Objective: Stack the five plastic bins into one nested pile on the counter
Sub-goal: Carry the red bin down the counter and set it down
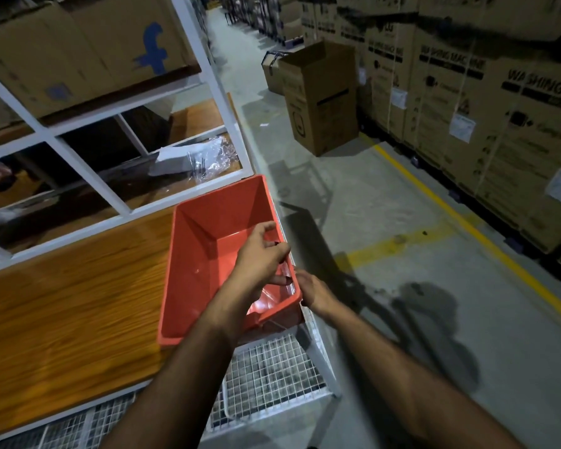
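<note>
One red plastic bin (204, 254) sits on the wooden counter (62, 303) at its right end, its near corner overhanging the counter's edge. Its inside is bare. My left hand (259, 254) reaches over the bin's right wall, fingers bent over the rim near the front corner. My right hand (314, 293) grips the outside of the bin's near right corner. No other bins show in view.
A white metal shelf frame (117, 202) stands behind the counter, holding cardboard boxes and a clear plastic bag (204, 157). A white wire mesh panel (266, 371) is below the counter edge. An open carton (321, 102) and stacked washing-machine boxes (486, 108) line the concrete aisle at right.
</note>
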`<state>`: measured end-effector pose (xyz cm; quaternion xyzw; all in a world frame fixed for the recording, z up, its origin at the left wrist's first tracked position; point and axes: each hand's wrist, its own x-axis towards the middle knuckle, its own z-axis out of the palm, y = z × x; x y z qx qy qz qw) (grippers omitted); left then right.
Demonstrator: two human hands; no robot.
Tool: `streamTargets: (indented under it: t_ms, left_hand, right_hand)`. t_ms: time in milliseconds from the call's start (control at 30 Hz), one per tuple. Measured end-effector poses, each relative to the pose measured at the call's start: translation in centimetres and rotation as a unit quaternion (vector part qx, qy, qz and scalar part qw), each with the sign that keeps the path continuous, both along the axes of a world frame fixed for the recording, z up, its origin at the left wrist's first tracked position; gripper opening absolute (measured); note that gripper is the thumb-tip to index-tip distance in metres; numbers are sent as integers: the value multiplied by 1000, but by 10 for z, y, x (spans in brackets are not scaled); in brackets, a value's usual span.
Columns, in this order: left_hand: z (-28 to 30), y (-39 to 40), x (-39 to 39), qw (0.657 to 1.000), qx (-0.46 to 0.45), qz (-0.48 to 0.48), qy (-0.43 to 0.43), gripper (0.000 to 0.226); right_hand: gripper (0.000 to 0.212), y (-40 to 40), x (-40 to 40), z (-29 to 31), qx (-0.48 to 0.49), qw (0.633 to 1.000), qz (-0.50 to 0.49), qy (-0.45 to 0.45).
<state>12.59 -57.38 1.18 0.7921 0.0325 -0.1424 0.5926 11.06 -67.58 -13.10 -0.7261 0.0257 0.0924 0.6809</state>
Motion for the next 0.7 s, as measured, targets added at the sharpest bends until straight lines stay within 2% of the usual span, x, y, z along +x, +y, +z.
streamTargets:
  t_ms: [133, 300, 400, 700]
  left_hand:
    - [1, 2, 0, 1000, -4, -4, 3, 50]
    - [1, 5, 2, 1000, -1, -10, 12, 52]
    - [2, 7, 1, 1000, -2, -10, 14, 50]
    - [2, 8, 1, 1000, -11, -15, 14, 49]
  right_hand:
    - [59, 2, 4, -6, -3, 1000, -1, 5]
    - [48, 5, 4, -10, 18, 1000, 3, 18]
    - [52, 8, 6, -18, 36, 999, -3, 32]
    - [44, 9, 6, -21, 47, 999, -10, 22]
